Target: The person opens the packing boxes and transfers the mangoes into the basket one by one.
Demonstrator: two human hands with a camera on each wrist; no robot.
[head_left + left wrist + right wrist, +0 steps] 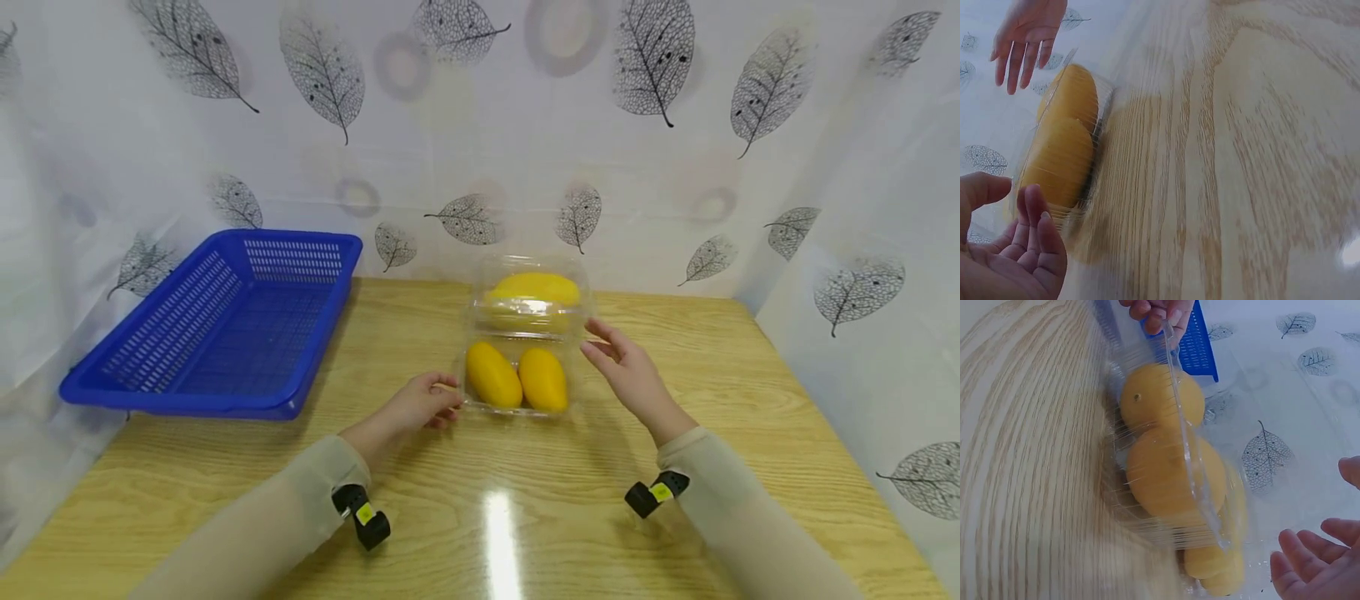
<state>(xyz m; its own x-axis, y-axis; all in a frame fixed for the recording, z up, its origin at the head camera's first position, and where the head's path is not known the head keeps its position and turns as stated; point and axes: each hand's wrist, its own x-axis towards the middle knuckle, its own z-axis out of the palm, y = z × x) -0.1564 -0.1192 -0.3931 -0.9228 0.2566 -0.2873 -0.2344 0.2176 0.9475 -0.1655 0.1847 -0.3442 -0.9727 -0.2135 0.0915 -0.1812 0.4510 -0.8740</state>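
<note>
A clear plastic clamshell box (pixel 525 337) sits mid-table, its front half holding two yellow mangoes (pixel 493 375). More yellow fruit (pixel 534 292) shows through the glossy plastic of the rear half. At the box's front left corner is my left hand (pixel 420 402), thumb and curled fingers on either side of the rim; the contact is partly hidden. My right hand (pixel 630 375) hovers beside the box's right side, fingers spread and holding nothing. In the right wrist view, the box rim (pixel 1185 437) runs past the mangoes toward the left hand (pixel 1157 314).
On the left of the wooden table (pixel 420 517) stands a blue plastic basket (pixel 225 333) with slotted walls. A white curtain (pixel 487 150) with a leaf print hangs behind the table and along both sides.
</note>
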